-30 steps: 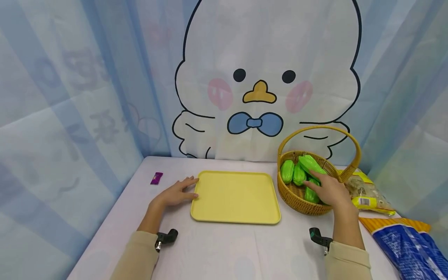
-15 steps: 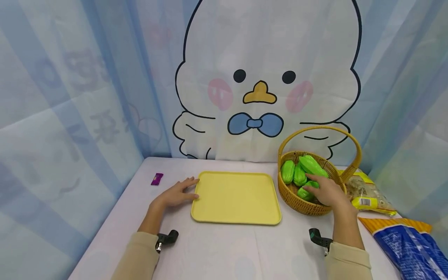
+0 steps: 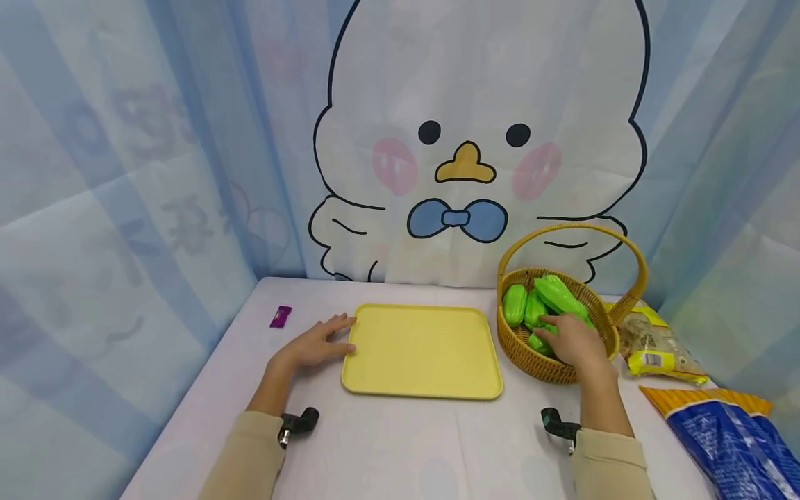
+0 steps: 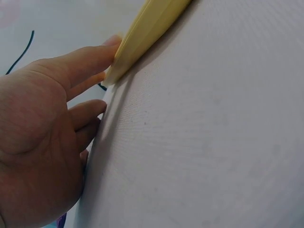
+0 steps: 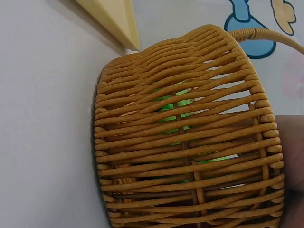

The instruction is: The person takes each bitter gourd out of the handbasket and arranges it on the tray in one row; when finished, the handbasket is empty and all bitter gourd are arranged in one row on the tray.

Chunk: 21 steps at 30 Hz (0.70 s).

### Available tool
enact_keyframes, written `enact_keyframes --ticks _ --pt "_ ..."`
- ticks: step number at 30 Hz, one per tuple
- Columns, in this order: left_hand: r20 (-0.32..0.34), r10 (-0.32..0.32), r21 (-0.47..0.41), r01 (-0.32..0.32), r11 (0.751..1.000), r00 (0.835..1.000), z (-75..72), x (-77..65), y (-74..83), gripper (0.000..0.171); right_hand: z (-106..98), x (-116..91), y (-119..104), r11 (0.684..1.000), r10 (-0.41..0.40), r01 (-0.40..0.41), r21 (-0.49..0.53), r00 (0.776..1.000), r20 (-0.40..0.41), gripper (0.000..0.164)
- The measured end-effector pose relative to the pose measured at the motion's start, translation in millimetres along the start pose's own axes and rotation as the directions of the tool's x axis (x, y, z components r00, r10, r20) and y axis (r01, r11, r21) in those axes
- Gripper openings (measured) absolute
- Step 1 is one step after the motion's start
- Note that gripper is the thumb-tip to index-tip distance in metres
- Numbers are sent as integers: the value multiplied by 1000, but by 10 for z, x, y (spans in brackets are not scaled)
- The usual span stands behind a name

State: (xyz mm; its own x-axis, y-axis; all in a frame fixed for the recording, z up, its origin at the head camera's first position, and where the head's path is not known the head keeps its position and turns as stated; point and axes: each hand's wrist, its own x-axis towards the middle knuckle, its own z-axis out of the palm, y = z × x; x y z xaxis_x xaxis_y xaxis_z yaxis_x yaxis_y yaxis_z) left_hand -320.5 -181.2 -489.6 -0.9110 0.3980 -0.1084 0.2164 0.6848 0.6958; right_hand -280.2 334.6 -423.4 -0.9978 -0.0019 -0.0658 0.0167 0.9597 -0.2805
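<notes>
My left hand (image 3: 315,345) lies at the left edge of a yellow tray (image 3: 421,354), its extended fingers touching the rim. In the left wrist view, the thumb and index of that hand (image 4: 38,128) meet the tray rim (image 4: 147,33). On the right, a wicker basket (image 3: 531,364) holds several lumpy green vegetables (image 3: 515,305). My right hand (image 3: 576,340) reaches inside it, thumb and fingers curled about the front green vegetable (image 3: 539,344), which they partly cover. In the right wrist view, the basket's woven side (image 5: 190,137) hides my right fingertips.
The basket's tall handle (image 3: 575,226) arches above the right hand. Behind the basket lies a clear-and-yellow food bag (image 3: 656,344), with a blue-and-orange bag (image 3: 725,437) nearer the front right. A small purple wrapped candy (image 3: 280,317) sits at the far left. A printed curtain (image 3: 462,69) hangs behind.
My right hand has shifted left and inward within the basket. The front green vegetable has turned and moved left under its fingers. The left hand and tray stay in place.
</notes>
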Motion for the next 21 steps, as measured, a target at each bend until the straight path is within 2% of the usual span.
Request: enact_keyframes --ticks 7,14,21 --pt "0 16 2 -16 1000 1000 22 -15 -6 75 -6 -40 19 1000 -9 9 17 1000 17 55" --pt "-3 -18 7 18 1000 1000 8 -9 21 76 18 -19 17 1000 -24 24 1 1000 16 56" --pt "-1 2 17 -2 1000 1000 2 0 25 76 -26 -27 38 998 -45 44 55 999 19 57"
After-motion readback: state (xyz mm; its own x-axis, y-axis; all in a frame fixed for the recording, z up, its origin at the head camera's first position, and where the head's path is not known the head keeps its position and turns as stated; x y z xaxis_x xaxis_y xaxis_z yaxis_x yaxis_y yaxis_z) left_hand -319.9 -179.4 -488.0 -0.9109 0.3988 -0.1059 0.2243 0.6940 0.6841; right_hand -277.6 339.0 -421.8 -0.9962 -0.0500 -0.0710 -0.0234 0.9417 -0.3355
